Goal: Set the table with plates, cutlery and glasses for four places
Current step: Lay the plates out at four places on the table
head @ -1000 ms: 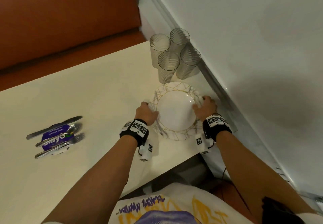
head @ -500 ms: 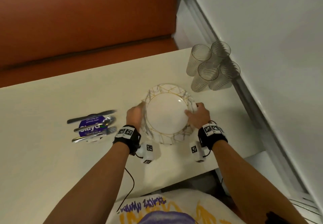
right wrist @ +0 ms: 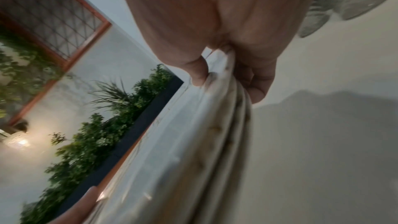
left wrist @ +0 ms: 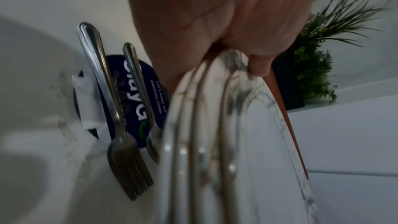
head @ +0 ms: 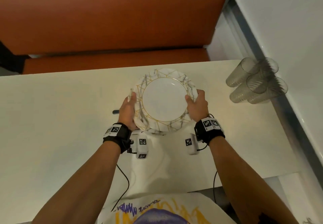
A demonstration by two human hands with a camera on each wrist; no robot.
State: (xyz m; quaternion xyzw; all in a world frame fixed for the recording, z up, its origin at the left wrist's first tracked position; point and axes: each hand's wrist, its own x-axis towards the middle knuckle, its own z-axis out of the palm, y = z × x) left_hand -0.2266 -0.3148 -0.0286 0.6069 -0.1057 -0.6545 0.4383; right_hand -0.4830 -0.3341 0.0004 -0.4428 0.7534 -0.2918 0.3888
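Early in the job, by the look of it: nothing laid at any of the four places yet.

Stack of marbled, gold-lined plates held off the table between both hands, tilted a little. Several rims visible edge-on in the left wrist view, three or four, exact count unclear through the blur. Left hand gripping the stack's left rim, thumb on top, fingers curled underneath. Right hand gripping the right rim the same way, thumb over and fingers under.

Cutlery bundle lying on the table just beyond and below the left hand, forks and spoons resting across a dark blue round label; in the head view almost wholly hidden behind that hand, only a dark handle tip showing. Not yet sorted or distributed.

Four ribbed glasses clustered well off to the right of the right hand, against the wall, touching one another, none at a place.

Left to do, judging from this: plates set down one per place, then cutlery split out beside each, then a glass carried to each.
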